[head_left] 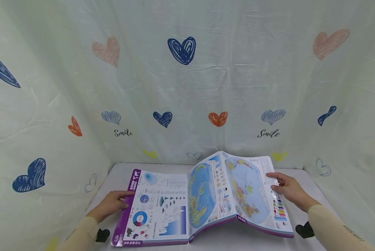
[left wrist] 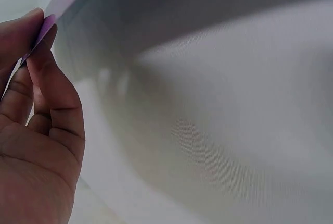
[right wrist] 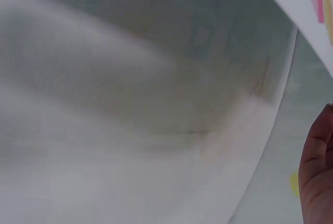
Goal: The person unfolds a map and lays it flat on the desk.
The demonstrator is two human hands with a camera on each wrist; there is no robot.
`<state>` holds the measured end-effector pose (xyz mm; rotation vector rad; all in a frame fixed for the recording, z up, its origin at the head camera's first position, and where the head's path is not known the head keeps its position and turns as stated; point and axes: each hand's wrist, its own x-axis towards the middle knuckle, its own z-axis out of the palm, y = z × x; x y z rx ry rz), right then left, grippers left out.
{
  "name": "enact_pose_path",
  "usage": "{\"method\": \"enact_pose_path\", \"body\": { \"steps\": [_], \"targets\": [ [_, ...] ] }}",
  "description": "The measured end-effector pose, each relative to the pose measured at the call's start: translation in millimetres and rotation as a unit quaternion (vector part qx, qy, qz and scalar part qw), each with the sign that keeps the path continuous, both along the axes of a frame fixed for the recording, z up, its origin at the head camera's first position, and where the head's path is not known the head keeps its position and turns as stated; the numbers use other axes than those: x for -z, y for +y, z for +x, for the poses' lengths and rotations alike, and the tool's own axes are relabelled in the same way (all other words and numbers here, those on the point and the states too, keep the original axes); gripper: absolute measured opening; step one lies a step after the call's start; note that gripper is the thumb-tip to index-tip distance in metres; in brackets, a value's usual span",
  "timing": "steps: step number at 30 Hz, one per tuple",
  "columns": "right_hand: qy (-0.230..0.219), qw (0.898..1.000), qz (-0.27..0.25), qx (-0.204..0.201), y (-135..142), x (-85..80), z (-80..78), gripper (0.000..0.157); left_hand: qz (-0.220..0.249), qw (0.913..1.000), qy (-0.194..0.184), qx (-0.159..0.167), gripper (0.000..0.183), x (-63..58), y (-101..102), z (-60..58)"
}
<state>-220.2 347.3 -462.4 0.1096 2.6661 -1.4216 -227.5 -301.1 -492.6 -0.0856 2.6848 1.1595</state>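
A folding world map point(head_left: 162, 181) with purple edges stretches across the table, its panels spread apart. The left panel lies low, covered in charts and a blue ring diagram; the two right-hand panels, printed with oval maps, rise to a ridge between them. My left hand point(head_left: 110, 204) pinches the purple left border, thumb and fingers on either side of the edge point(left wrist: 48, 26) in the left wrist view. At the far right side, my right hand point(head_left: 290, 190) holds the white margin between thumb and fingers. Only part of that hand point(right wrist: 316, 166) shows in the right wrist view, below the sheet's corner.
The table point(head_left: 124, 166) has a pale cloth with dark hearts near its front. Behind and at both sides hangs a light curtain point(head_left: 200, 90) printed with hearts and the word Smile. Shadow falls on the cloth beneath the raised panels.
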Motion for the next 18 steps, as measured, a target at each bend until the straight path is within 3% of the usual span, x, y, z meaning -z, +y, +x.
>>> {"method": "enact_pose_path", "body": {
  "steps": [12,18],
  "targets": [
    [0.014,0.999,0.019,-0.040,15,8.5,3.2,0.051,-0.012,0.9999,-0.004,-0.006,0.045,0.8,-17,0.2],
    [0.017,0.997,0.053,-0.050,23,12.6,3.1,0.049,-0.015,0.9997,-0.013,-0.011,0.046,2.8,-22,-0.3]
  ]
}}
